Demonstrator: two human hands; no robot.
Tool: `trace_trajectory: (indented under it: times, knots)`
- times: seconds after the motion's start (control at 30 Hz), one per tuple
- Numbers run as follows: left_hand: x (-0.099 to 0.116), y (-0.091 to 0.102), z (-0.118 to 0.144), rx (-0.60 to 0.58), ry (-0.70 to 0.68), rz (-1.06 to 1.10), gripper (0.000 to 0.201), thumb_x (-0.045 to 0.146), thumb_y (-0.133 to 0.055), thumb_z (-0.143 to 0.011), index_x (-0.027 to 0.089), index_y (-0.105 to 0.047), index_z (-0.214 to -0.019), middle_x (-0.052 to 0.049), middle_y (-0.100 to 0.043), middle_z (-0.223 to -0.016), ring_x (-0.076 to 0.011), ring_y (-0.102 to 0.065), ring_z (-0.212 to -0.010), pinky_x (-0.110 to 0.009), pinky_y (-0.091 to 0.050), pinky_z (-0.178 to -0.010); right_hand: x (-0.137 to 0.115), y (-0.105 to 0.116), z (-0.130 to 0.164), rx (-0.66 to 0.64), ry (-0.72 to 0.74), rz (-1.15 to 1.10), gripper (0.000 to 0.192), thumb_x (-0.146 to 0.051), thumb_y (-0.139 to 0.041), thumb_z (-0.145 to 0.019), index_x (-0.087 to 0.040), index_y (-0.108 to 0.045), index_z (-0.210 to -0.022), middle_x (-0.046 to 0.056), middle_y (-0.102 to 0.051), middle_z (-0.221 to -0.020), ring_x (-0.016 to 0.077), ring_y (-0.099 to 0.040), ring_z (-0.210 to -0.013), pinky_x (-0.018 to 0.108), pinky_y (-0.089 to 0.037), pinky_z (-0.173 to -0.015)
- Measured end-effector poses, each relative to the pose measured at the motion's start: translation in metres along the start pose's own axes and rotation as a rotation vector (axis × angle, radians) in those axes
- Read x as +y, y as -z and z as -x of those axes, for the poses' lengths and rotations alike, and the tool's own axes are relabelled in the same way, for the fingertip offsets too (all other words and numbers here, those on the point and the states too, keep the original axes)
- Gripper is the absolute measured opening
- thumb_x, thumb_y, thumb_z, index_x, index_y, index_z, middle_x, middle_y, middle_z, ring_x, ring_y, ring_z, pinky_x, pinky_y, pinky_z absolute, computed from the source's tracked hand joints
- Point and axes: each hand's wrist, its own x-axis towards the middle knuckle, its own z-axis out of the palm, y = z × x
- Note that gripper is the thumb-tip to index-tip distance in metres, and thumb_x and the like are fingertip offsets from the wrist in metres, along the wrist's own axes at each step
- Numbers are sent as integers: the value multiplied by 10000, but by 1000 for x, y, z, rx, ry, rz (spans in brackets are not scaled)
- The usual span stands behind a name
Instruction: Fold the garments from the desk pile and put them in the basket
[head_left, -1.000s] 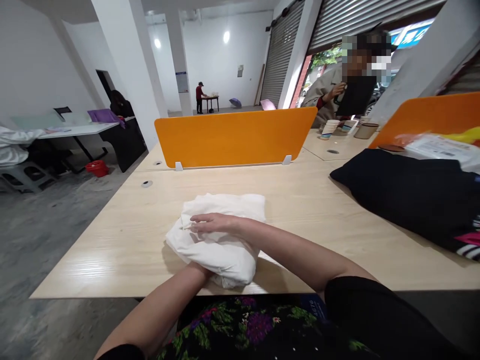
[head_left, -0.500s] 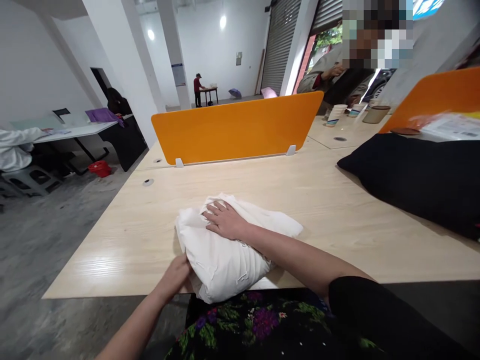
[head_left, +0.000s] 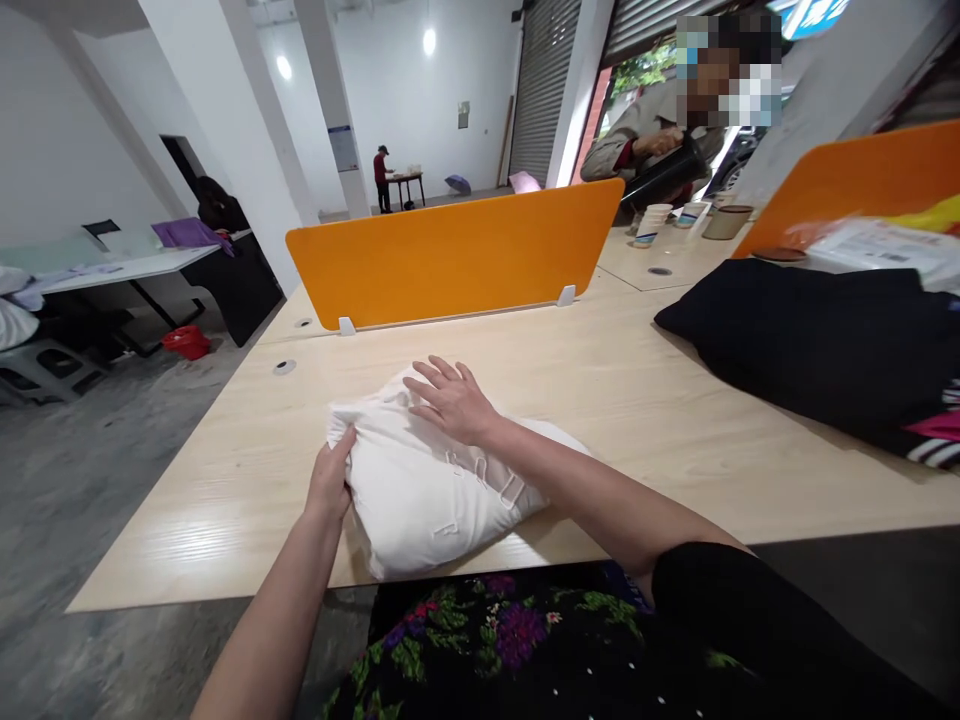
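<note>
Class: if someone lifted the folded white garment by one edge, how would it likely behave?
The white garment would probably flop and unfold: it is soft, creased cloth, dented under the right hand. Likely light. It should not roll or slip; it lies slumped on the table, the left hand gripping its edge.

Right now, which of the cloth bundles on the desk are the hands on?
The white folded bundle at the near edge: the left hand grips its side, the right hand lies flat on top. The black bundle lies untouched, far right.

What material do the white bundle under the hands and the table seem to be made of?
White bundle: probably woven cotton-like cloth, matte, since it creases softly under the right hand and left hand. Table: likely wood-look laminate, pale, with printed grain and a slight sheen.
</note>
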Motion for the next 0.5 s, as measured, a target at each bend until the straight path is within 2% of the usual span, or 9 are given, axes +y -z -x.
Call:
trace_trajectory:
  times: [0.07, 0.13, 0.2, 0.3, 0.33, 0.4, 0.43, 0.47, 0.5]
  knots:
    - [1, 5, -12, 26, 157, -114, 375, 322, -745, -688, 106, -644, -977, -99, -719, -799, -220, -690, -789, -315, -556, -733, 9, -12, -1, -102, 30, 12, 503, -487, -326, -971, -283, -399, -1425, 60, -299, -1530, 316, -158, -1417, 617, -128, -1093]
    - [1, 11, -22, 55, 223, -218, 342, 300, -762, -663, 92, -650, -910, -109, -706, -747, -235, -689, -761, -323, -557, -708, 15, -31, -1, -219, 31, 13, 499, -489, -298, -976, -298, -398, -1426, 41, -313, -1525, 319, -179, -1411, 633, -149, -1084]
    - [3, 17, -27, 94, 186, -288, 311, 270, -752, -660, 89, -645, -890, -111, -697, -750, -247, -684, -777, -337, -553, -713, 19, -47, 0, -256, 15, 17, 504, -492, -280, -977, -305, -388, -1432, 29, -306, -1528, 321, -183, -1410, 633, -170, -1081]
    - [18, 20, -18, 221, 57, -390, 341, 244, -692, -693, 123, -608, -1001, -84, -688, -873, -246, -658, -920, -360, -526, -815, 20, -57, 1, -229, 15, 22, 516, -505, -282, -972, -307, -375, -1440, 21, -297, -1532, 328, -177, -1410, 638, -171, -1080]
    - [25, 17, -8, 277, -56, -467, 360, 253, -666, -714, 144, -588, -1048, -73, -679, -936, -238, -638, -980, -367, -506, -864, 20, -58, 1, -227, 19, 22, 518, -506, -283, -972, -305, -377, -1440, 21, -300, -1531, 331, -179, -1408, 640, -171, -1078]
    - [35, 5, 18, 294, -429, -724, 376, 295, -598, -779, 176, -552, -1132, -74, -646, -1085, -221, -583, -1094, -382, -450, -964, 21, -56, 1, -229, 22, 22, 522, -507, -284, -970, -301, -375, -1441, 23, -301, -1530, 336, -178, -1408, 644, -170, -1076]
    - [36, -3, 33, 235, -667, -900, 374, 320, -552, -818, 178, -544, -1164, -89, -623, -1162, -224, -550, -1148, -399, -415, -1009, 21, -56, 1, -229, 22, 21, 525, -508, -285, -969, -299, -371, -1444, 26, -298, -1531, 338, -176, -1408, 645, -168, -1075]
    - [34, -12, 48, 99, -862, -1072, 386, 335, -506, -855, 174, -535, -1204, -107, -589, -1243, -234, -502, -1216, -425, -368, -1055, 21, -55, 1, -229, 21, 20, 529, -509, -286, -969, -297, -366, -1447, 29, -295, -1533, 341, -173, -1408, 647, -165, -1075]
    - [28, -19, 62, -57, -994, -1232, 399, 344, -468, -882, 171, -529, -1237, -118, -554, -1311, -252, -438, -1285, -459, -308, -1098, 22, -54, 1, -227, 21, 18, 532, -508, -286, -968, -293, -361, -1450, 32, -292, -1534, 342, -170, -1409, 647, -163, -1075]
